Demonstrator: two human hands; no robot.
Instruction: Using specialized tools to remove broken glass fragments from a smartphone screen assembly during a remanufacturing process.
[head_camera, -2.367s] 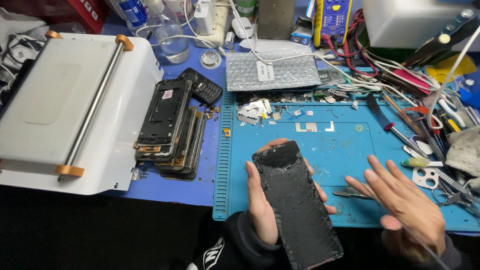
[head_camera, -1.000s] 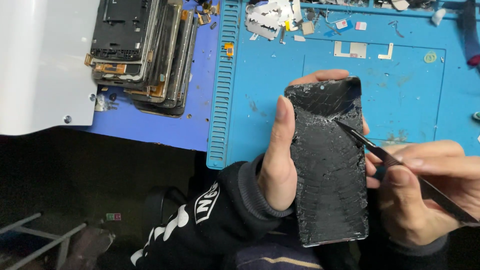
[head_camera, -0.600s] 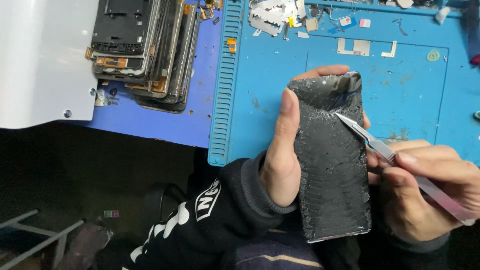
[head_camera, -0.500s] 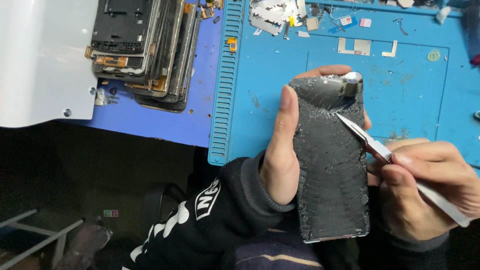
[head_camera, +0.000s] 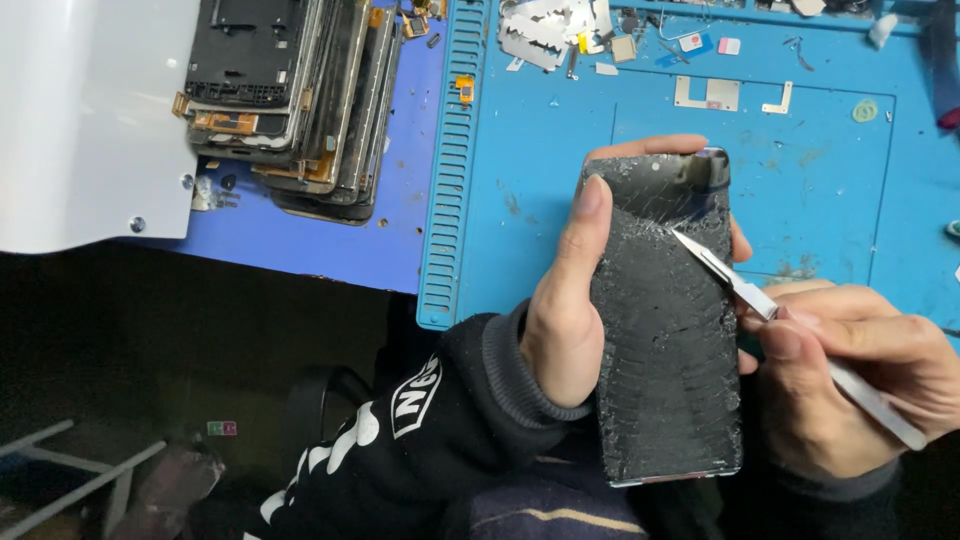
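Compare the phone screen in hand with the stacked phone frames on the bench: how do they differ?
The cracked screen is held upright in the left hand, with the blade in the right hand on it; the stacked frames lie untouched. The screen is shattered black glass; the frames show bare internals. Both are phone-sized slabs.

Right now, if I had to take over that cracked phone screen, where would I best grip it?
Probably by the long side edges near the middle, from underneath, as the left hand does. The cracked phone screen is flat, narrow and shattered across its face, where the blade works.
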